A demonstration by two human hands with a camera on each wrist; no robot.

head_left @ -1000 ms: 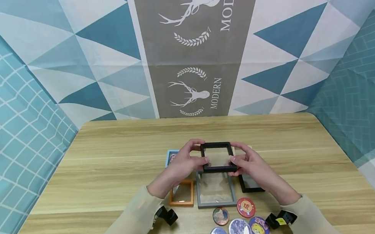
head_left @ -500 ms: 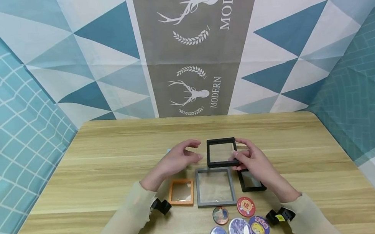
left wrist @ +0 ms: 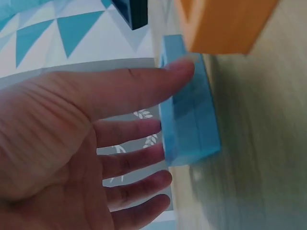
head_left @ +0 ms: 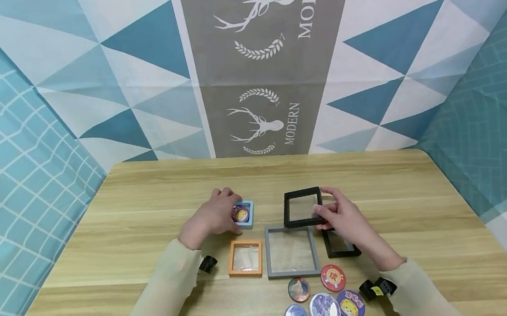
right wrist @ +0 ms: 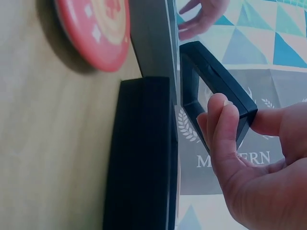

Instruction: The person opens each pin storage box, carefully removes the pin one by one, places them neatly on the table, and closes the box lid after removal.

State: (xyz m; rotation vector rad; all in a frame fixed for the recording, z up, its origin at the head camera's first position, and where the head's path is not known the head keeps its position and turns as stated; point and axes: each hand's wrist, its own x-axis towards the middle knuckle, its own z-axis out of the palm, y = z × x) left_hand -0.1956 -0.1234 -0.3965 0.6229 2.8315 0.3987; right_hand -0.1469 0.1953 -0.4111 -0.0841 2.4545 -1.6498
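My left hand is at a small light-blue display frame that lies on the table with a yellow-and-purple badge inside. In the left wrist view, the thumb lies across the near side of the blue frame, fingers toward its other side; part of the contact is hidden. My right hand pinches the right edge of a black display frame between thumb and fingers. That frame is tilted up, with a see-through film centre; the right wrist view shows the held black frame off the table.
Nearer me lie an orange frame, a larger grey frame and another black frame. In front sit several round badges, including a red one and a large purple one. A patterned cloth wall stands behind the table.
My left hand has let go of the held black frame and moved left to the blue frame. The right hand alone now holds the black frame, slightly further right.
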